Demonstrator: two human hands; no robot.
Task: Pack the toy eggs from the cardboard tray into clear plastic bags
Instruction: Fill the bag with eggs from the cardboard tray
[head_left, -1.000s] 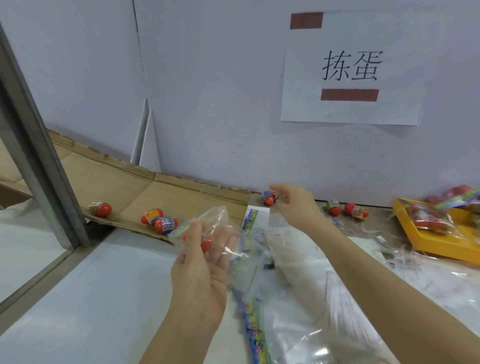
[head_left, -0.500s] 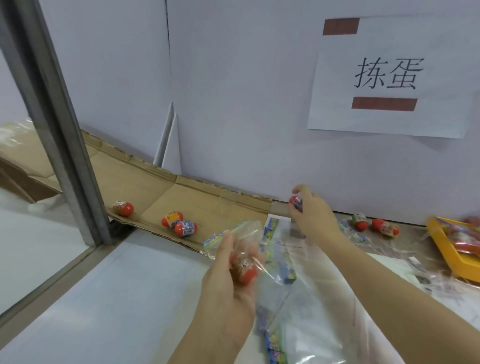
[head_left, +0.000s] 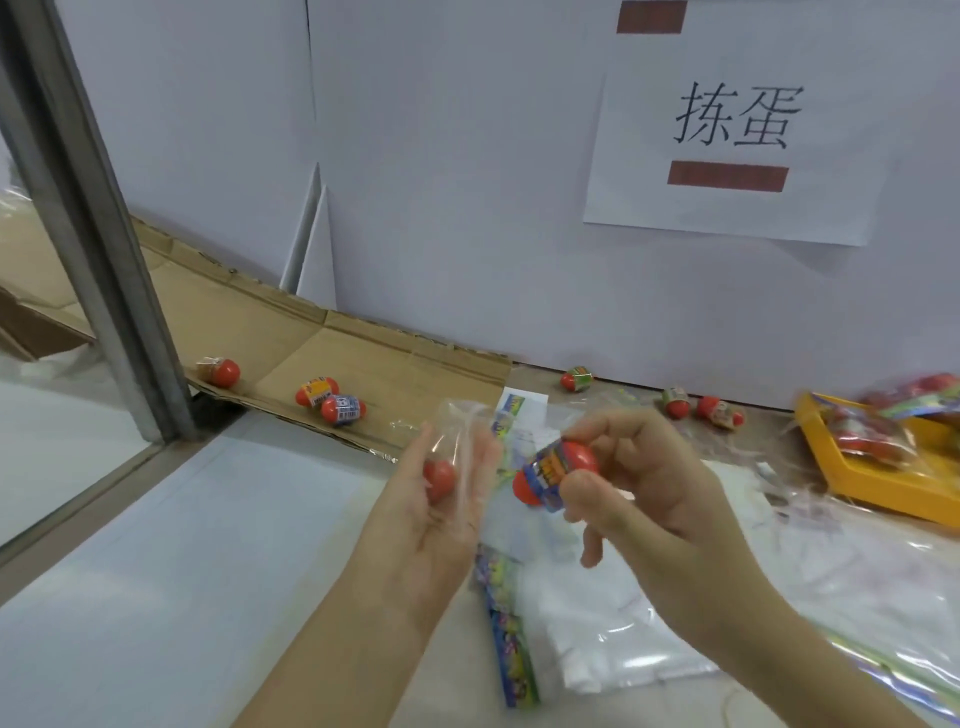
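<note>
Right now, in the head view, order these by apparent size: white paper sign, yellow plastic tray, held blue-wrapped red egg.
1. White paper sign
2. Yellow plastic tray, partly cut off by the frame edge
3. Blue-wrapped red egg, smallest even though it is nearest the camera

Centre frame, the held egg (head_left: 558, 475) is red with a blue printed band. The bagged egg (head_left: 439, 478) shows plain red through the clear bag (head_left: 460, 431). On the brown cardboard tray (head_left: 395, 364), left of centre, the tray eggs (head_left: 343, 409) are red with tan, yellow and blue-white bands. At right is a yellow bin (head_left: 857, 493). The white sign (head_left: 737, 130), upper right, bears black characters and brown-red bars.
</note>
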